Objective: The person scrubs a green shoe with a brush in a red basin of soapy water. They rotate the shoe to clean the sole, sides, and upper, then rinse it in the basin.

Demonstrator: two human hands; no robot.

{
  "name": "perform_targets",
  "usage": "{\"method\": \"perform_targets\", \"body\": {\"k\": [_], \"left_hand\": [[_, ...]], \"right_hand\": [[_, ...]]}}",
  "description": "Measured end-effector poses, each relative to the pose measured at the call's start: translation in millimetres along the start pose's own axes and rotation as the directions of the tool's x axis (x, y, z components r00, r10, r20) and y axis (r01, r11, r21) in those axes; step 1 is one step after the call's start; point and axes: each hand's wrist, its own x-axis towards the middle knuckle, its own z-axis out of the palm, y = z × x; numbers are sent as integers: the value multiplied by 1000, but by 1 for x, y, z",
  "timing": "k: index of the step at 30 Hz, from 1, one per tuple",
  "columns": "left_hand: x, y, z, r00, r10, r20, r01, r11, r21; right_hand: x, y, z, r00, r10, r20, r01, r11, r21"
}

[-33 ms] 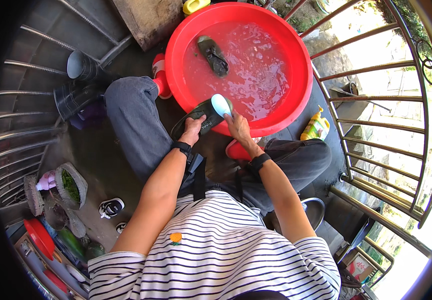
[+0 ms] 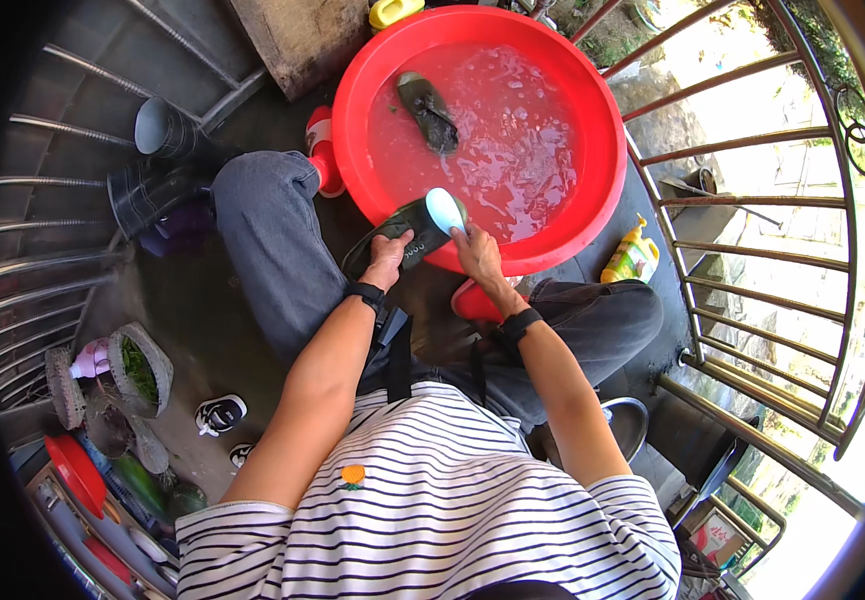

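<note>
A dark green shoe [image 2: 417, 222] is in my left hand [image 2: 388, 260], its far end over the near rim of a large red basin [image 2: 607, 200]. The fingers and thumb of that hand are closed on the shoe's middle. My right hand [image 2: 479, 256] grips a brush with a smooth, pale blue-white oval back [image 2: 443, 210]. The brush lies against the shoe's far end; its bristles are hidden. A second dark green shoe [image 2: 426, 112] rests in the cloudy, foamy water [image 2: 512, 130] at the basin's left.
A yellow bottle [image 2: 632, 252] stands right of the basin, beside metal railings [image 2: 752, 200]. Black boots [image 2: 142, 195] lie at the left. Black-and-white shoes [image 2: 220, 414] and a grey container of greens [image 2: 139, 368] sit at lower left. A wooden board [image 2: 297, 40] stands behind.
</note>
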Motion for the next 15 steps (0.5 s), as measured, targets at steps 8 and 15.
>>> {"method": "perform_targets", "body": {"k": [8, 15], "left_hand": [[10, -11, 9, 975, 220, 35, -221, 975, 16], [9, -5, 19, 989, 144, 38, -141, 988, -70]], "right_hand": [[5, -6, 6, 990, 120, -70, -125, 989, -78], [14, -6, 13, 977, 41, -211, -81, 980, -184]]}}
